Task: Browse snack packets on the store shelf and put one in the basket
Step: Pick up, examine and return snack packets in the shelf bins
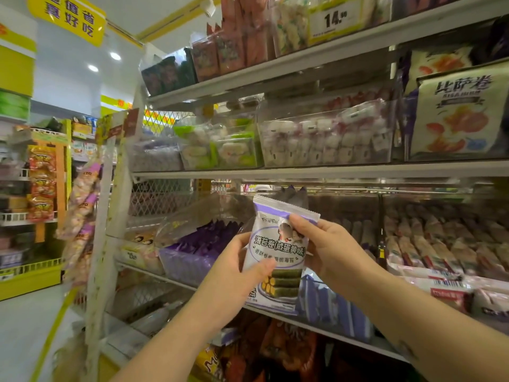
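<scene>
In the head view, a flat white-and-purple plastic snack packet printed with seaweed rolls (278, 244) is held upright in the air, just below the front edge of a board of the grey metal store shelf (330, 170) and beside a clear plastic bin of purple packets (192, 255). Its left edge is gripped by the left hand (234, 271), with the thumb laid across the front. Its upper right edge is pinched by the right hand (330, 249). The packet is judged light, crinkly and slippery, and its contents brittle. It is best taken by the sealed edges and not squeezed. No basket is seen.
</scene>
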The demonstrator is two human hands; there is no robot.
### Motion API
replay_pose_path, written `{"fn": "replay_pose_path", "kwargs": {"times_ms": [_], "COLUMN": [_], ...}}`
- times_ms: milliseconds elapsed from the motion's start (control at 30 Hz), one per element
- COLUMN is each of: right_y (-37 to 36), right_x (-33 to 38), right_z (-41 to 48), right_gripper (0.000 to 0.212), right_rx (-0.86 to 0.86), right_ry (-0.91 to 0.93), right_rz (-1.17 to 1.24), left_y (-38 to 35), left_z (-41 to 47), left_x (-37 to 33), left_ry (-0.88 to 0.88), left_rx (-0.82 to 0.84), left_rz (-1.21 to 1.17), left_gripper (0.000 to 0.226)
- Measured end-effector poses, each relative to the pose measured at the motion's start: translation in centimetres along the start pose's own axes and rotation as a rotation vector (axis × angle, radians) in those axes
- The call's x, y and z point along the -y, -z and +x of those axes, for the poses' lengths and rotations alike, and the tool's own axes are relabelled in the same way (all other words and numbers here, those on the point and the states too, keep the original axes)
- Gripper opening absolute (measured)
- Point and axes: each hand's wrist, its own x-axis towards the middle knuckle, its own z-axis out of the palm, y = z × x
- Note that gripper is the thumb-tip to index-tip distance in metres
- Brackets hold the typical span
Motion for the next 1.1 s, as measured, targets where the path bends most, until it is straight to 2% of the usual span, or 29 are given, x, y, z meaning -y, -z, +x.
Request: {"fn": "replay_pose_path", "kwargs": {"times_ms": [167, 267, 567, 767, 967, 1033, 1100], "right_y": [-0.9, -1.5, -1.6, -1.1, -0.2, -0.1, -0.1], "right_x": [-1.0, -1.8, -1.4, -1.3, -1.3, -1.2, -1.2], "right_z": [-0.6, -0.7, 0.0, 0.6, 0.5, 0.5, 0.8], "right_gripper": [0.019, 0.018, 0.032, 0.035, 0.038, 0.039, 0.044], "right_rx": [0.068, 0.053, 0.157, 0.209, 0.357, 0.342, 0.298], "right_ry": [0.001, 0.004, -0.189, -0.139, -0.11, -0.111, -0.119], "right_rz": [-0.063, -0.064, 0.121, -0.024, -0.306, -0.328, -0.303], "left_y": [0.6, 0.6, 1.7, 2.0, 2.7, 2.8, 3.1], "left_z": [0.3, 0.1, -0.1, 0.0, 0.9, 1.4, 1.4], "left_x": [-1.6, -2.0, -2.3, -2.7, -3.7, -3.9, -3.7], "left_ry": [0.018, 0.046, 0.185, 0.259, 0.247, 0.272, 0.312], "left_rx": [-0.106, -0.173, -0.169, -0.15, -0.269, -0.263, -0.19], "left_rz": [-0.013, 0.002, -0.217, -0.299, -0.485, -0.519, -0.504], "left_gripper": [0.031, 0.023, 0.023, 0.029, 0.031, 0.035, 0.042]}}
